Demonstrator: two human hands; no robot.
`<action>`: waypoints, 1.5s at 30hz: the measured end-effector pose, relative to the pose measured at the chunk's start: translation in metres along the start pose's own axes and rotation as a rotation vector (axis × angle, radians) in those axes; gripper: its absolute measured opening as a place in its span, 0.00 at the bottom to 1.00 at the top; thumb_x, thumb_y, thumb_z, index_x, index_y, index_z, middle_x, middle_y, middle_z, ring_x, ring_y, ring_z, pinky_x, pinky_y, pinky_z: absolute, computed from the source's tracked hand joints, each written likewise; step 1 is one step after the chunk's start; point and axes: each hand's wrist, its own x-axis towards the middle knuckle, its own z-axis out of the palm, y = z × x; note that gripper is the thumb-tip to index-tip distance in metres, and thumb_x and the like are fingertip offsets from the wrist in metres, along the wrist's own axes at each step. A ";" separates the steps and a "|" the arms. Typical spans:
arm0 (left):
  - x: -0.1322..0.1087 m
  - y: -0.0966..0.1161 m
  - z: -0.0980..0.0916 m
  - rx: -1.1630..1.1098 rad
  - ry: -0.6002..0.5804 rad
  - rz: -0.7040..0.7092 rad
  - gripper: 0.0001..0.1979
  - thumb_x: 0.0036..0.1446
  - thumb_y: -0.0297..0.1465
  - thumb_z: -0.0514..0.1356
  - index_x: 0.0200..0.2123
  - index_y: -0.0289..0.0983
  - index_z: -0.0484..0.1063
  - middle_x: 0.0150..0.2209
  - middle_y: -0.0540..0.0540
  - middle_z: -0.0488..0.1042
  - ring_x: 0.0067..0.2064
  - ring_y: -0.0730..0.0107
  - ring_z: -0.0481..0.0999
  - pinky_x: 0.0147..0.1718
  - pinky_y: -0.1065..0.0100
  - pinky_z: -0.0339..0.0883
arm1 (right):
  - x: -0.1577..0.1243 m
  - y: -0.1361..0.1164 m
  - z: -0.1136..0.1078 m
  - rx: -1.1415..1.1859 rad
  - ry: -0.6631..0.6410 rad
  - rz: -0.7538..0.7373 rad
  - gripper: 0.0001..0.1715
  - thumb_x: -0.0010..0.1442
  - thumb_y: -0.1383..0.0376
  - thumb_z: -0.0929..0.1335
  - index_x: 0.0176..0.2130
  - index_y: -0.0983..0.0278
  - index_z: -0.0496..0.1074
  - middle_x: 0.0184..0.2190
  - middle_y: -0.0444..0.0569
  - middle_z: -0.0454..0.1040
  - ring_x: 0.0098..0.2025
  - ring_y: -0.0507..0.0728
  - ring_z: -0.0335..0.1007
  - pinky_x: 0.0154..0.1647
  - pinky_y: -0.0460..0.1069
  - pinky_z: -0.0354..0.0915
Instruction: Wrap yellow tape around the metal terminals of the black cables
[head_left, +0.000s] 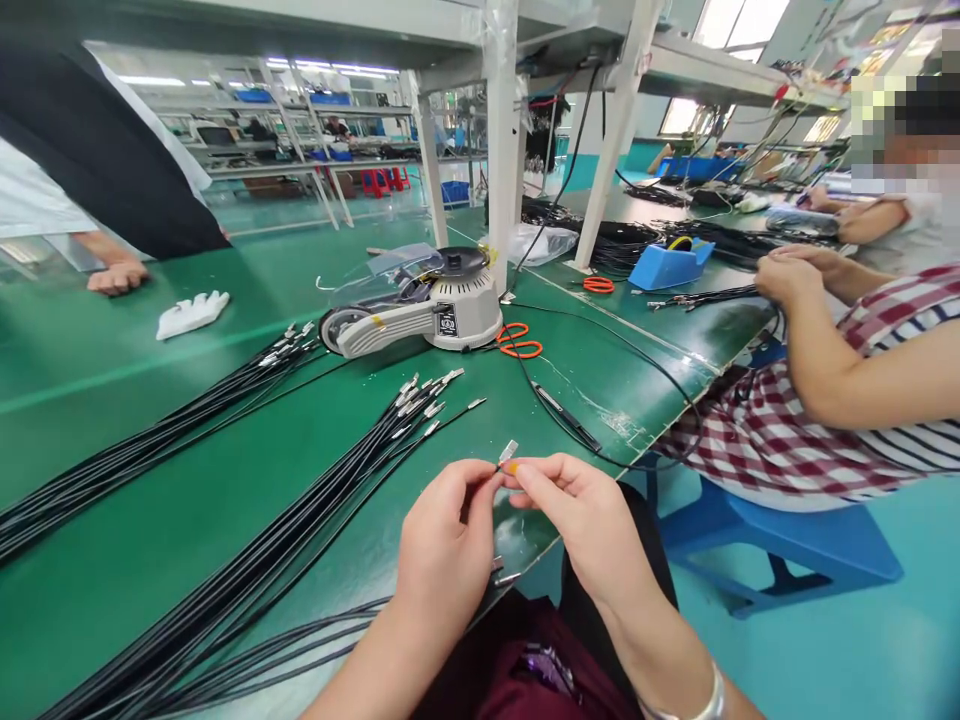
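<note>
My left hand (450, 535) pinches a thin black cable just below its silver connector (509, 451), which points up and away from me. My right hand (581, 515) meets it there, thumb and forefinger pressed on a small amber strip (511, 467) against the cable. The strip looks like tape, though the fingers cover most of it. Left of my hands lies a bundle of black cables (300, 500) with silver connector ends. More loose cables (300, 640) run beneath my left forearm.
A round tape dispenser (469, 315) stands ahead, with orange-handled scissors (520, 342) beside it. A black pen-like tool (566, 415) lies to the right. Farther left are another cable bundle (172, 430) and a white glove (193, 315). A co-worker (847, 350) sits at right, handling cables.
</note>
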 end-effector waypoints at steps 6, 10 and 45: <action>-0.002 -0.004 0.000 0.105 0.065 0.317 0.06 0.58 0.23 0.55 0.35 0.39 0.70 0.30 0.53 0.76 0.30 0.77 0.74 0.31 0.75 0.67 | -0.003 0.000 0.006 -0.004 0.049 0.010 0.12 0.50 0.58 0.73 0.30 0.65 0.78 0.30 0.49 0.80 0.31 0.55 0.76 0.37 0.49 0.70; 0.000 -0.003 -0.002 0.118 0.064 0.418 0.09 0.59 0.20 0.54 0.36 0.39 0.70 0.31 0.51 0.75 0.32 0.78 0.74 0.33 0.76 0.67 | -0.002 0.000 0.008 0.015 0.057 0.003 0.11 0.50 0.58 0.73 0.30 0.64 0.78 0.30 0.48 0.80 0.32 0.55 0.76 0.38 0.49 0.71; 0.000 -0.007 0.001 0.218 0.093 0.419 0.14 0.61 0.24 0.54 0.49 0.38 0.70 0.35 0.46 0.76 0.35 0.73 0.75 0.36 0.72 0.71 | 0.002 0.003 0.011 0.040 0.042 0.005 0.14 0.49 0.56 0.73 0.31 0.65 0.78 0.29 0.50 0.80 0.34 0.58 0.76 0.39 0.52 0.72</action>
